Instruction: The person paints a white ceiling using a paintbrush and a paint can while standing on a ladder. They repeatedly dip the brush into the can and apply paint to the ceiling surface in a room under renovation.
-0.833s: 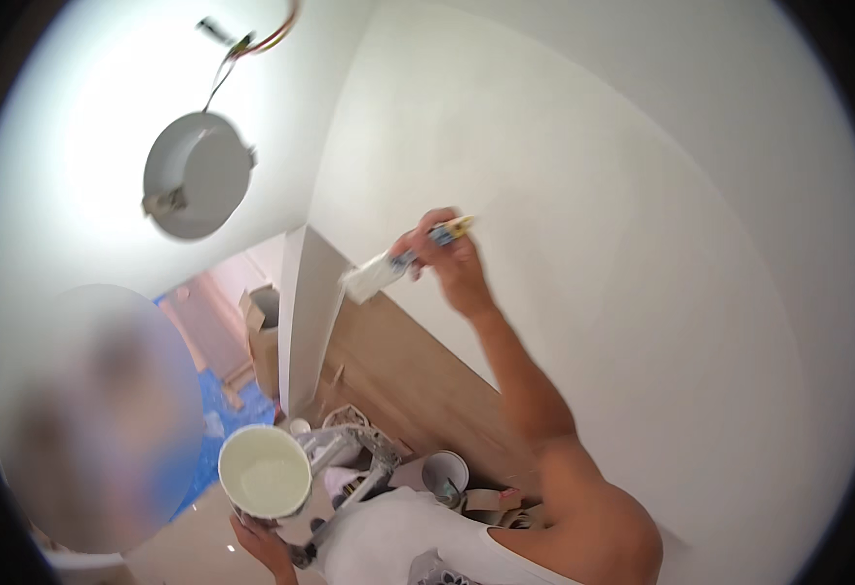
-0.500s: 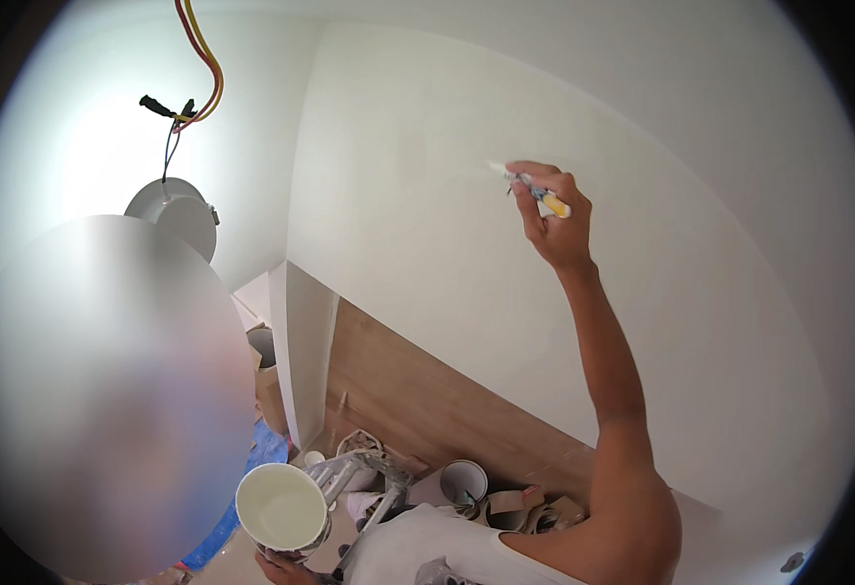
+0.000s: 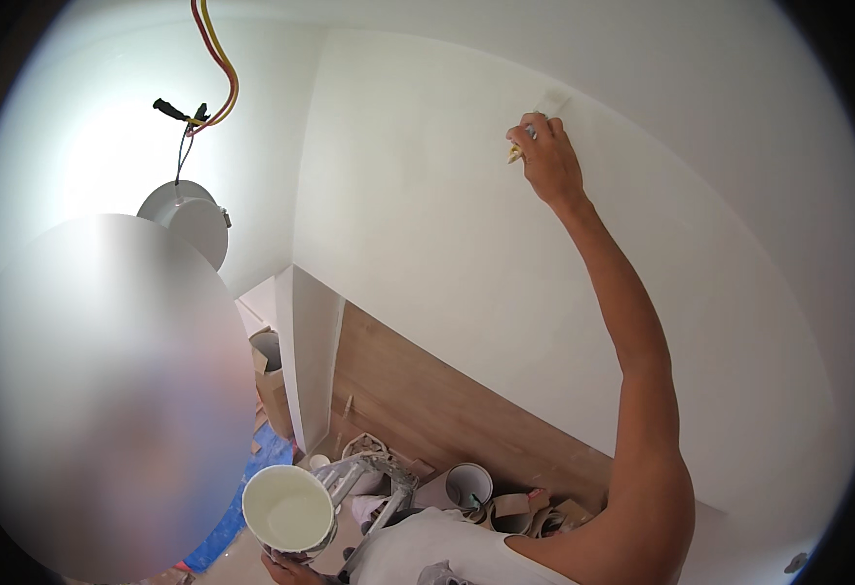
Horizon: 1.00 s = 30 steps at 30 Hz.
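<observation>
High on the white wall, my right hand (image 3: 550,171) grips a paintbrush (image 3: 515,154) with its fingers closed round it. The yellow handle end sticks out to the left of the hand, and the pale bristles touch or nearly touch the wall close to its curved upper border. Down at the lower left, my left hand (image 3: 291,570) holds a white bucket (image 3: 289,509) from its near side. Pale, whitish paint shows inside it. Most of the left hand's fingers are hidden under the bucket.
Red and yellow wires (image 3: 221,63) hang at the upper left, above a round light fitting (image 3: 198,229). A ladder (image 3: 351,478) stands beside the bucket. Several tubs, cardboard pieces and a white pail (image 3: 468,485) lie below the brown panel (image 3: 427,385). A blurred oval covers the left side.
My right hand has moved up along the wall with the paintbrush, whose bristles now point up and right instead of left. The bucket stays in my left hand, and the view has shifted slightly.
</observation>
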Available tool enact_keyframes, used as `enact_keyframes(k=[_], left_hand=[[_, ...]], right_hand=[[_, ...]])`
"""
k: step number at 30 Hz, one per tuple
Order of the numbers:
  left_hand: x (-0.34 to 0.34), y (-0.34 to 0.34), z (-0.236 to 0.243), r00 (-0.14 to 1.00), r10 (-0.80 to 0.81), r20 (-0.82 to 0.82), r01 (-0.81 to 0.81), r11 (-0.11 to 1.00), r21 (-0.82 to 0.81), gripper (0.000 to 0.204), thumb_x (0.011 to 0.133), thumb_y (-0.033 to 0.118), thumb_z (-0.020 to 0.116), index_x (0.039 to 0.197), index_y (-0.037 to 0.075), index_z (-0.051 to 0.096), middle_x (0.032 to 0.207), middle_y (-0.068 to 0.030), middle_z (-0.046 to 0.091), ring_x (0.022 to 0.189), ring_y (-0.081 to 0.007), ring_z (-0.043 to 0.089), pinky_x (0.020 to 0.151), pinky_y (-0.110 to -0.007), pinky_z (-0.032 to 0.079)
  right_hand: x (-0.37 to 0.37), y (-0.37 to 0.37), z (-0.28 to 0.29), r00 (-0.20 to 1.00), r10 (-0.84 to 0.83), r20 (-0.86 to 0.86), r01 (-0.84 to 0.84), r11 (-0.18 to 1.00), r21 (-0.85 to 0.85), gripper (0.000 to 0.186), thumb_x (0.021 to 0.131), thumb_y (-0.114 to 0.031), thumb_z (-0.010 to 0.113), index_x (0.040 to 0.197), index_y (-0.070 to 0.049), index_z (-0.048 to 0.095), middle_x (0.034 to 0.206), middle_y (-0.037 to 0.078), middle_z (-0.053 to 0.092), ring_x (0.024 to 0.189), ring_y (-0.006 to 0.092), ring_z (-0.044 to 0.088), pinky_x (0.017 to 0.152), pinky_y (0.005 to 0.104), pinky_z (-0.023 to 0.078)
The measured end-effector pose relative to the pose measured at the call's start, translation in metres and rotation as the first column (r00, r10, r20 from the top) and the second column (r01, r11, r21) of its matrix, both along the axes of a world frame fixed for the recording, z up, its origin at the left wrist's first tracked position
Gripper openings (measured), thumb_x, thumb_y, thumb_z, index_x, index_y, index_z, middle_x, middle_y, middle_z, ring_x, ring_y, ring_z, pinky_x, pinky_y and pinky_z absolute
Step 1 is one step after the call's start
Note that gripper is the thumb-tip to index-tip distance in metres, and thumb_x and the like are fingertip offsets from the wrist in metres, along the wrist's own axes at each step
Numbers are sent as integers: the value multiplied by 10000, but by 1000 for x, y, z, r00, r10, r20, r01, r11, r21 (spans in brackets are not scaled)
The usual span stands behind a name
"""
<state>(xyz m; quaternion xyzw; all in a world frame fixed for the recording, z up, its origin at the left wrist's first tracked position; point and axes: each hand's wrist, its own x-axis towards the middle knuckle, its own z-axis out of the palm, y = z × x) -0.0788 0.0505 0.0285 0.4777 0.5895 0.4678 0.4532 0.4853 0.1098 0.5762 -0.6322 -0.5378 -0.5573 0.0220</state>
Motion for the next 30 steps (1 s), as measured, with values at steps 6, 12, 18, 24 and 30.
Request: enact_keyframes(k=[6,12,18,24,30], left_hand=[[2,2,5,993,6,-115,11,989,144,551,1094,399,362,1343,-77,481,1061,-217,656,816,-294,652,657,-388,547],[4,2,2,999,22,28,-24,998,64,553,1096,410,351,1302,-83,494,982,-198,661,726,-267,641,623,-373,538],[5,5,1,999,23,24,-23,1000,17,551,1095,418,353,1292,-72,510,1026,-211,660,790,-307,639,672,-400,538],[4,4,40,1000,5,-27,-6,1000,-18,556,1091,415,362,1294,-73,532,1218,-269,603,1014,-398,601,876,-474,500],[1,-2,17,999,1,-38,0,1000,28,539,1092,399,367,1303,-72,523,1169,-238,626,960,-351,618,822,-448,515]], right_hand=[[-20,6,-12,975,59,-213,-65,998,-20,257,825,18,669,1036,-126,636,1144,31,566,1007,286,529,834,388,537],[-30,13,4,997,42,-63,-45,998,-49,270,808,8,694,1034,-128,632,1154,27,561,1013,288,536,837,401,531],[-15,2,11,842,478,-251,-402,866,299,115,959,-107,642,1073,-106,630,1144,60,632,1001,257,608,897,347,536],[2,-1,15,318,845,-429,-453,533,715,241,1043,-201,556,1120,25,594,1196,123,665,958,165,678,897,314,581],[12,-68,13,603,745,-283,-300,541,785,329,1057,-246,524,1120,55,642,1083,110,694,898,153,695,818,279,595]])
